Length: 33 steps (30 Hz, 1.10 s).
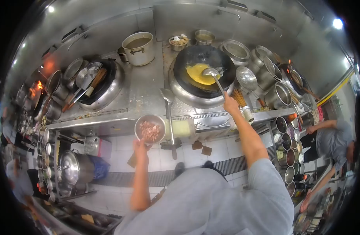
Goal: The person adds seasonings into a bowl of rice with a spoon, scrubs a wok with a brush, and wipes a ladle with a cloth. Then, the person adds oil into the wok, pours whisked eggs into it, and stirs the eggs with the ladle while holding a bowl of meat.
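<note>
My right hand (231,104) is closed round the handle of a ladle (210,72). The ladle's bowl rests on a yellow layer that looks like egg (199,73) inside a dark wok (188,55). My left hand (140,147) grips the lower rim of a metal bowl (162,127), held out over the counter's front edge. Pinkish chopped pieces, apparently meat (150,131), lie in that bowl. Just right of the bowl, a long-handled metal spatula (168,96) lies across the counter edge, its handle reaching over the floor.
A large pot of liquid (139,51) stands at the back left. Beside the wok are a perforated strainer (247,77) and a bamboo brush (239,98). Another wok (113,84) sits left. A co-worker (332,137) is at the right, near racks of ingredient containers (289,156).
</note>
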Each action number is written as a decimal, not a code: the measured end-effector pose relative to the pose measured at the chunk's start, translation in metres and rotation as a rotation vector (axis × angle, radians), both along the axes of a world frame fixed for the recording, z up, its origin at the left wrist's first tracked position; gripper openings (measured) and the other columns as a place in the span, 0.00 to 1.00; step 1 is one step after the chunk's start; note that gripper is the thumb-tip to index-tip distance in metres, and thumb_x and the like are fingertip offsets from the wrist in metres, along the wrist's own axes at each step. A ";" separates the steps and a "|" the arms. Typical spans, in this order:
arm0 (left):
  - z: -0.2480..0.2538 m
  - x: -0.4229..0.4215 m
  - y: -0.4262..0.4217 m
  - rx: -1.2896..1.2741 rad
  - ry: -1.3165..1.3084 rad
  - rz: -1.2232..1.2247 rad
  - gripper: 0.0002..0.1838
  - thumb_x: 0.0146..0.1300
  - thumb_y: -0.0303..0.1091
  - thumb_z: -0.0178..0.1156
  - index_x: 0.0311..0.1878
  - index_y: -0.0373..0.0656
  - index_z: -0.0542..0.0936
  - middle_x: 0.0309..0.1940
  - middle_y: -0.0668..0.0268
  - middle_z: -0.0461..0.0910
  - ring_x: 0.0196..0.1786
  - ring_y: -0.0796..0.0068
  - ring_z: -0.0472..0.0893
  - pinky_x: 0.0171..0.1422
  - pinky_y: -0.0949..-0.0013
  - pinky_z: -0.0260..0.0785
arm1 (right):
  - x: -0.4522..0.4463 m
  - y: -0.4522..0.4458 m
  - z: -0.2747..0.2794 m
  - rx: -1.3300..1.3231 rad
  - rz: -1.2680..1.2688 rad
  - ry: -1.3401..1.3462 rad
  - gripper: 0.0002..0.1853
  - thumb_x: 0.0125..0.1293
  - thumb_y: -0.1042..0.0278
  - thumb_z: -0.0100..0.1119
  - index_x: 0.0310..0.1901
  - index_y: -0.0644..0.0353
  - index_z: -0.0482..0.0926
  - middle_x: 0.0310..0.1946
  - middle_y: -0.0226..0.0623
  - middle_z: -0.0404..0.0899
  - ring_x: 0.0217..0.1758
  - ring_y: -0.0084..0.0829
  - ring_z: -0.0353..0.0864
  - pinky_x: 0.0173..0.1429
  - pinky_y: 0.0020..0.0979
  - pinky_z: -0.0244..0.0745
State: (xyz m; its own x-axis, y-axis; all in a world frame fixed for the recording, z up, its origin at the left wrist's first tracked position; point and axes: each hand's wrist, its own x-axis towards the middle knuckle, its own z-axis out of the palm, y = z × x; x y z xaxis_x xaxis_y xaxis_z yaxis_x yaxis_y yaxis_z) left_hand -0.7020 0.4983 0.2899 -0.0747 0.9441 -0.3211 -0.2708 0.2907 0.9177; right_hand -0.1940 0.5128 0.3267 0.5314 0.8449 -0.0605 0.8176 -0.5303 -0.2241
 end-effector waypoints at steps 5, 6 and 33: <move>-0.012 -0.007 -0.039 0.024 0.002 0.085 0.11 0.69 0.35 0.54 0.45 0.39 0.66 0.46 0.58 0.72 0.45 0.65 0.79 0.48 0.61 0.78 | 0.031 -0.028 -0.032 0.307 0.257 0.059 0.32 0.69 0.58 0.52 0.73 0.48 0.58 0.53 0.50 0.77 0.51 0.49 0.82 0.52 0.47 0.78; -0.009 -0.001 -0.047 -0.005 0.020 0.053 0.11 0.69 0.35 0.54 0.45 0.39 0.66 0.46 0.58 0.72 0.45 0.65 0.79 0.48 0.61 0.78 | 0.039 -0.043 -0.035 0.280 0.221 0.075 0.32 0.69 0.58 0.52 0.73 0.48 0.58 0.53 0.50 0.77 0.51 0.49 0.82 0.52 0.47 0.78; 0.080 0.120 -0.129 -0.109 0.142 0.363 0.09 0.67 0.35 0.59 0.38 0.46 0.69 0.36 0.66 0.73 0.39 0.72 0.78 0.41 0.61 0.80 | 0.104 -0.147 -0.406 0.711 -0.693 1.380 0.17 0.68 0.62 0.48 0.57 0.56 0.71 0.54 0.34 0.73 0.54 0.31 0.71 0.52 0.37 0.70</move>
